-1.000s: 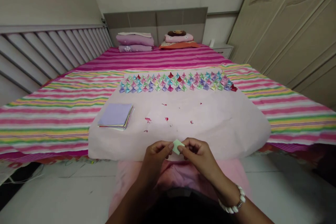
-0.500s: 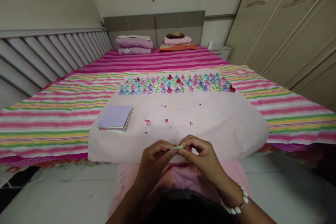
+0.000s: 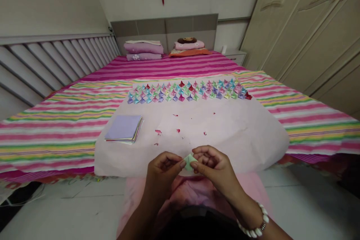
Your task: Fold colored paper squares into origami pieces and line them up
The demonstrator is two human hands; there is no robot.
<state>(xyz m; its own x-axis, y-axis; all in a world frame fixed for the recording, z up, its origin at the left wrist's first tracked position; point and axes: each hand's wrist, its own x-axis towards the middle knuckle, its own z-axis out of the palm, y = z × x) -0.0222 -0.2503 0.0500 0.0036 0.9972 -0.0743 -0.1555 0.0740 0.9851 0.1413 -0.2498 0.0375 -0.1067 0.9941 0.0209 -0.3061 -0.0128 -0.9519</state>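
A small folded piece of pale green paper (image 3: pixel 189 161) sits pinched between the two hands, just above the near edge of the bed and over the person's lap. The left hand (image 3: pixel 164 170) closes on its left side with thumb and forefinger; the right hand (image 3: pixel 213 167) closes on its right side, fingers curled over the top, so only a small wedge of the green shows between the fingertips. A white bead bracelet (image 3: pixel 254 225) circles the right wrist.

Just beyond the hands lies a pale pink sheet (image 3: pixel 239 131) spread over the bed (image 3: pixel 56 120), whose cover is striped in pink, green and yellow. On the sheet, a few tiny red paper scraps (image 3: pixel 158 132) are scattered a little past the hands. To the left of them, well apart from the hands, rests a stack of square coloured papers (image 3: pixel 123 128) with a lilac one on top. Along the far edge of the sheet run rows of small folded paper shapes (image 3: pixel 187 92) in many colours, laid close together. At the head of the bed sit folded purple bedding (image 3: pixel 144 49) and a pink pile (image 3: pixel 188 45). Nothing lies between the hands and the scraps.
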